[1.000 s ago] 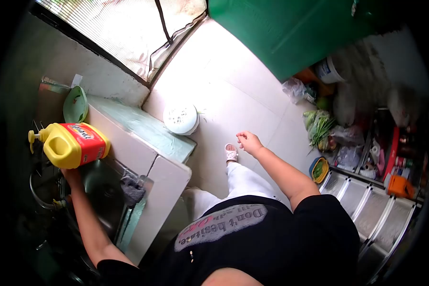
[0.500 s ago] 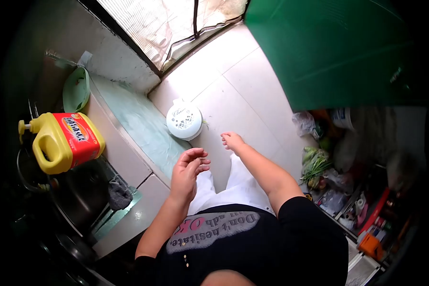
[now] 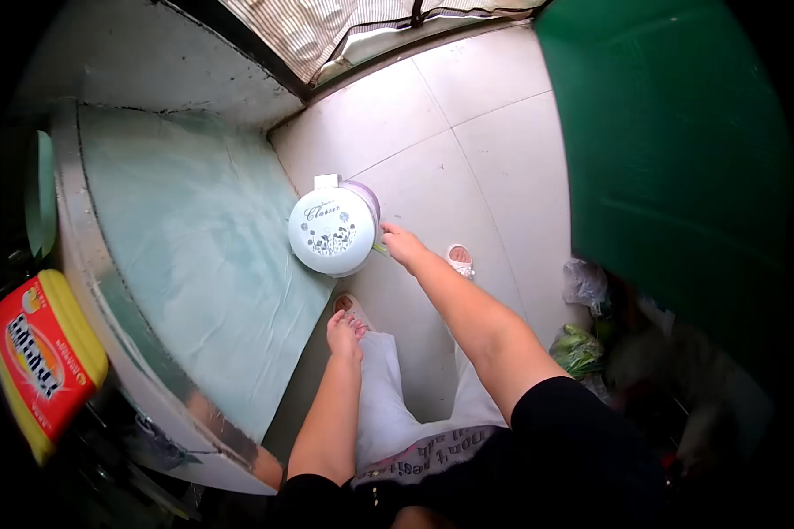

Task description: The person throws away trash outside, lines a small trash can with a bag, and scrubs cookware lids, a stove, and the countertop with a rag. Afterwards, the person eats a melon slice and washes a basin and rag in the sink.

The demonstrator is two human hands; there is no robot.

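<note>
A round trash bin (image 3: 333, 231) with a white lid, printed "Classic" and flowers, stands on the floor against the pale green cabinet side. Its body shows pale purple at the right. A thin green stem (image 3: 379, 249) pokes out from under the lid's right edge. My right hand (image 3: 400, 244) is at that edge, close beside the stem, its fingers bent inward; whether they pinch anything is hidden. Lower down, my left hand (image 3: 345, 333) hangs above my left foot, fingers loosely curled and slightly apart, with nothing in it.
The pale green cabinet panel (image 3: 194, 247) runs along my left, with a yellow and red detergent jug (image 3: 44, 357) on the counter. A large green panel (image 3: 670, 150) stands at right. Bagged vegetables (image 3: 577, 351) and a plastic bag (image 3: 585, 282) lie below it.
My view has shifted toward the bin. My right hand has reached forward and left to the bin's edge. My left hand has lowered toward my foot. Both feet now show.
</note>
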